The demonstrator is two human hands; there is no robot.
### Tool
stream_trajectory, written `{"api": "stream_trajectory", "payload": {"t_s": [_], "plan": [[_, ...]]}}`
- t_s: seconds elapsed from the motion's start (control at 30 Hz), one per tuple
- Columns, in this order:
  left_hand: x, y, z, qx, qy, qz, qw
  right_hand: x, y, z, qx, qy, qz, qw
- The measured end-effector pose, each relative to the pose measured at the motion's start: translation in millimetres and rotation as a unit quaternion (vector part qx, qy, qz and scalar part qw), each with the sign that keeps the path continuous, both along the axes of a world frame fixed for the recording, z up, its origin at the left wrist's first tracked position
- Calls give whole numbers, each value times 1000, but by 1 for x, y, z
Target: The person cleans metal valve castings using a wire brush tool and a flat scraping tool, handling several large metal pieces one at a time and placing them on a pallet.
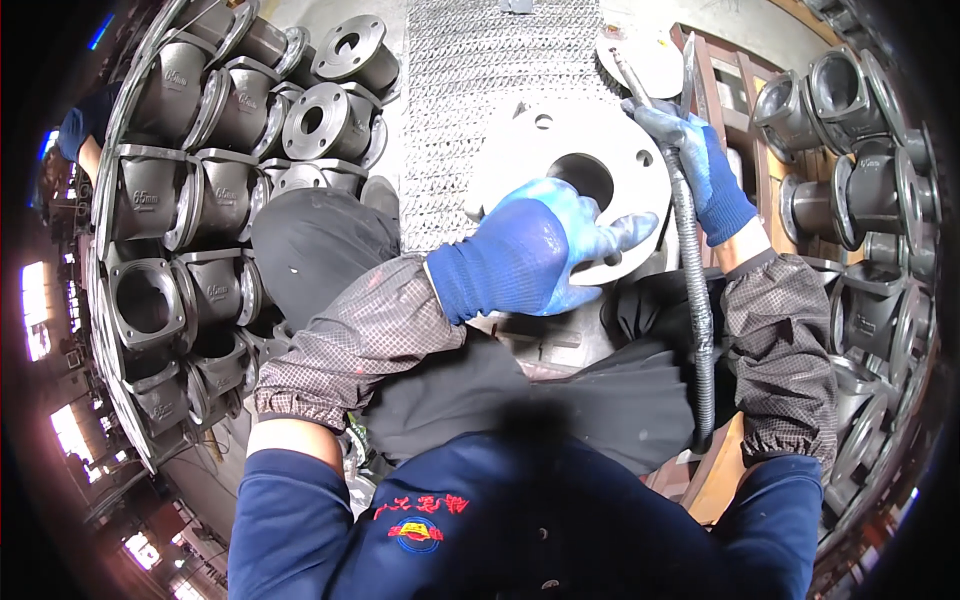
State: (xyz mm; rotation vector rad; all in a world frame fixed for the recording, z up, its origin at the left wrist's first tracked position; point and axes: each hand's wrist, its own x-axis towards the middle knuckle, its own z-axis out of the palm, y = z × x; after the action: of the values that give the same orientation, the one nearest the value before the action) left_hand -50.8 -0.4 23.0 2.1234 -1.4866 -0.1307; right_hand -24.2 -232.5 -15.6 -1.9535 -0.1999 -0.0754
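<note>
Navy shirt (610,530) nearest; left hand (545,245) touches pale flange (500,155), grip unclear; right hand (695,155) clamps ribbed hose (700,320).

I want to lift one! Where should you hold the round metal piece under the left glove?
Probably hold the metal piece by its outer rim, from the left: its holed face looks upward, the left hand covers its near part, and a ribbed tube passes on the right.

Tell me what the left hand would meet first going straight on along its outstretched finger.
The left hand, touching the pale flanged part, would probably meet the ribbed tube first, though their difference in height is unclear.
</note>
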Motion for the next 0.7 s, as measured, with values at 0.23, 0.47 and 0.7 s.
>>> {"api": "stream_trajectory", "payload": {"t_s": [0.23,0.47,0.7], "plan": [[40,60,-14,-323,191,349,859,8,9,-13,-246,-185,23,951],[23,100,-34,-355,642,373,568,22,68,7,-112,-246,73,960],[12,133,-30,-363,538,380,659,22,133,50,8,-83,75,994]]}}
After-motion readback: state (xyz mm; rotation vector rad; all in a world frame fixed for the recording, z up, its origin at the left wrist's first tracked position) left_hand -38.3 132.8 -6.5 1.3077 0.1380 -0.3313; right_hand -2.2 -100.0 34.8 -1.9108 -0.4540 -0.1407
